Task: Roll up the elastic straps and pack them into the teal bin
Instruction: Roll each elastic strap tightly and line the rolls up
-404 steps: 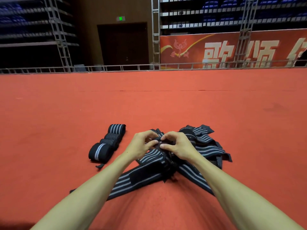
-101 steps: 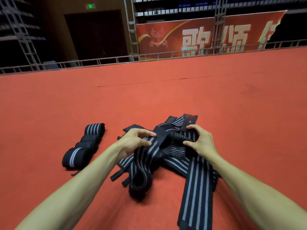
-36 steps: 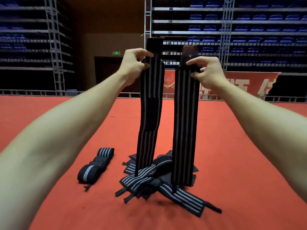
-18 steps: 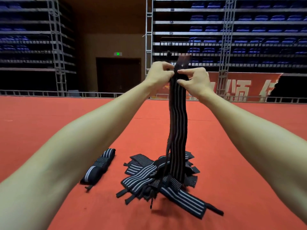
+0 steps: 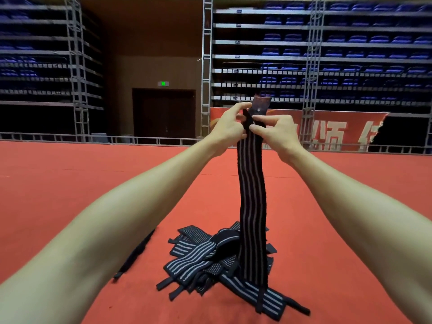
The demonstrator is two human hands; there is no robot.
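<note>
**Item:** one elastic strap point(image 5: 252, 183), black with pale stripes, held up in the air. Its lower end trails into the loose pile point(image 5: 210, 258) on the red floor point(image 5: 70, 195).
**Hands:** left hand point(image 5: 228, 129) and right hand point(image 5: 275, 134) are close together, both pinching the strap near its top.
**Teal bin:** not in view.
**Step, as judged:** starting the roll.
**Handling note:** turn the first fold tight, keep the edges aligned, let the hanging weight supply tension, and wind evenly downward.
</note>
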